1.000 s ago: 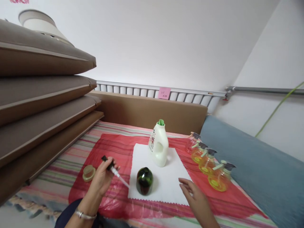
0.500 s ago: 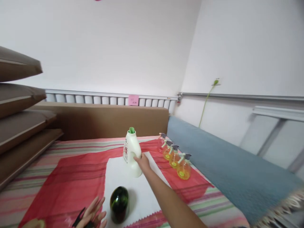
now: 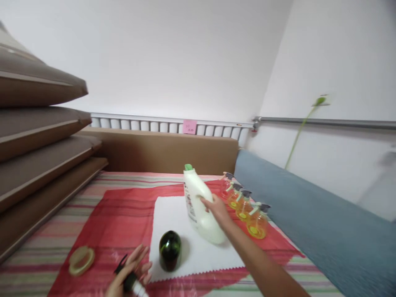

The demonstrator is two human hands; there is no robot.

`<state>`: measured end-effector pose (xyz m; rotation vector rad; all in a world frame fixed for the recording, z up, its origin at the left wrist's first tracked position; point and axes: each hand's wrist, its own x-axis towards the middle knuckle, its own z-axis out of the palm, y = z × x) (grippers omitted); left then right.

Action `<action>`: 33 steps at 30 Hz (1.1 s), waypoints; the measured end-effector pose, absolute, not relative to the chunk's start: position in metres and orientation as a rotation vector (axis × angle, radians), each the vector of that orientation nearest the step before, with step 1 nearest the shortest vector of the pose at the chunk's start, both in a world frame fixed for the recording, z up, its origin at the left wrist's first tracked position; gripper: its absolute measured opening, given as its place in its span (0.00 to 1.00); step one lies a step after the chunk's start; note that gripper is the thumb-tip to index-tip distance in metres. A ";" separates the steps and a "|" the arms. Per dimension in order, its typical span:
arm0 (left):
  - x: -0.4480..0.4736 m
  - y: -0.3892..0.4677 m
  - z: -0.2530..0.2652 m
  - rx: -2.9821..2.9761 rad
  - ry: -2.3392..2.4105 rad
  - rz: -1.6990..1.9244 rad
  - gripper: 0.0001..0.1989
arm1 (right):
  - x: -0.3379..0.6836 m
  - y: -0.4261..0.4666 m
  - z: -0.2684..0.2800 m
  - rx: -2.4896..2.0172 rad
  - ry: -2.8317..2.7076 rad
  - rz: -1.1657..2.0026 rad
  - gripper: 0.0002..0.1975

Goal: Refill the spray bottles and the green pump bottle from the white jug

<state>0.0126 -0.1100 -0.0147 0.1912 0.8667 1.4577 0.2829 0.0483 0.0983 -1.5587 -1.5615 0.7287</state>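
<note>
My right hand (image 3: 218, 209) is wrapped round the handle of a large off-white jug (image 3: 200, 214), which leans to the left. Its open neck has a green spout inside, and the base is over or on a white cloth (image 3: 168, 212). My left hand (image 3: 137, 264), low in the view, holds a black pump head (image 3: 129, 282) with a pale tube end; some of its fingers are spread out. Between the hands a dark green rounded bottle (image 3: 170, 251) stands on the white cloth. How full it is I cannot tell.
Several pump bottles (image 3: 256, 225), mostly holding yellow liquid, stand in a row at the right. A pale round cap (image 3: 81, 260) lies on the red cloth (image 3: 123, 214). Stacked brown cushions (image 3: 43, 128) rise at the left. A blue padded surface (image 3: 309, 206) borders the right.
My view has turned left, so things appear further right. My right hand has drawn the jug nearer and tipped it leftward. The pump head in my left hand shows more now.
</note>
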 end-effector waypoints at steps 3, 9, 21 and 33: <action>0.034 -0.112 0.003 0.253 0.804 1.477 0.24 | 0.318 0.008 0.118 -1.581 -1.694 0.688 0.14; 0.056 -0.100 0.019 0.393 0.724 1.480 0.25 | 0.371 -0.046 0.132 -1.775 -2.030 0.556 0.22; 0.064 -0.061 0.019 0.542 0.695 1.302 0.31 | 0.357 -0.066 0.151 -1.671 -2.537 0.213 0.16; 0.074 -0.051 0.017 0.456 0.686 1.231 0.22 | 0.334 -0.047 0.166 -1.659 -2.756 -0.146 0.17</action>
